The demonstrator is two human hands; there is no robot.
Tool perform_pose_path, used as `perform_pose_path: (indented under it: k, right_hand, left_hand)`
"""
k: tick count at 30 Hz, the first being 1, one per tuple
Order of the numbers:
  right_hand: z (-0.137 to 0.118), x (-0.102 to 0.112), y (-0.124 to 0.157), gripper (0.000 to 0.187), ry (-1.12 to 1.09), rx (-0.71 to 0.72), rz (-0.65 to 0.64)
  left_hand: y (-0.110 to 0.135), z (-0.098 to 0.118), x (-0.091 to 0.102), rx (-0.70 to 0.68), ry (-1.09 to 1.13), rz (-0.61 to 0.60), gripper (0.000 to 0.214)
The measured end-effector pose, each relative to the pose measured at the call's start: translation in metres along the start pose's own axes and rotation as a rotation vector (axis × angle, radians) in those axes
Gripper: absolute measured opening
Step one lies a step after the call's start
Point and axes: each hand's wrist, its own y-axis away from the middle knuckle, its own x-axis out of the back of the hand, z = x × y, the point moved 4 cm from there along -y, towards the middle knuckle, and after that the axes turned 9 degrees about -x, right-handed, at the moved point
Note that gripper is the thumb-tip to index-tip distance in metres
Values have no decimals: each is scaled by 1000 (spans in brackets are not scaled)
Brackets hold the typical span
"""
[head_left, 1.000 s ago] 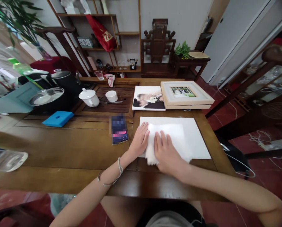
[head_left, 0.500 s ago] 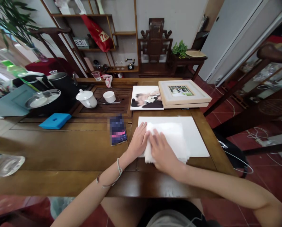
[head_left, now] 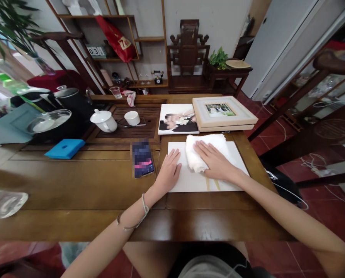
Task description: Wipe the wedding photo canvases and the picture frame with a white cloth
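Observation:
A white rectangular panel point(head_left: 179, 181) lies flat on the wooden table in front of me. My left hand point(head_left: 169, 170) rests on its left part, fingers stretched out and holding nothing. On the panel's upper middle lies a folded white cloth point(head_left: 193, 156), reaching slightly past the far edge. My right hand point(head_left: 214, 160) presses flat on this cloth with its fingers extended; the thumb is partly hidden. Two tan strips point(head_left: 208, 184) show on the panel below the right hand. Left of my left hand lies a phone point(head_left: 145, 168), its screen partly blurred.
Behind the panel are a photo print point(head_left: 175, 130) and stacked framed pictures point(head_left: 242, 112). A tea tray point(head_left: 147, 125) bears a lidded white cup point(head_left: 104, 122) and a small white bowl point(head_left: 132, 118). Further left are a blue box point(head_left: 64, 150), a glass-lidded pot point(head_left: 49, 122) and a clear container point(head_left: 10, 202).
My right hand and the cloth have moved away from me and to the right, uncovering the panel's near part and its tan strips. My left hand stays on the panel's left side.

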Motion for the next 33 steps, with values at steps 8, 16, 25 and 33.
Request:
perform_pose_path:
  k: [8,16,25,33]
  right_hand:
    - [-41,-11,53,96,65,70,-18]
    - [-54,-12,88,99,21,126,-68]
    - [-13,-2,-33,78,30,-77,5]
    - [-60,-2,58,90,1,131,-89]
  left_hand:
    - [2,-1,-1,-15,16,41,45]
    - [3,-1,0,-25,23,34,46]
    - [1,-3,-1,-44,14,24,48]
    - [2,-2,0,-34,27,33,49]
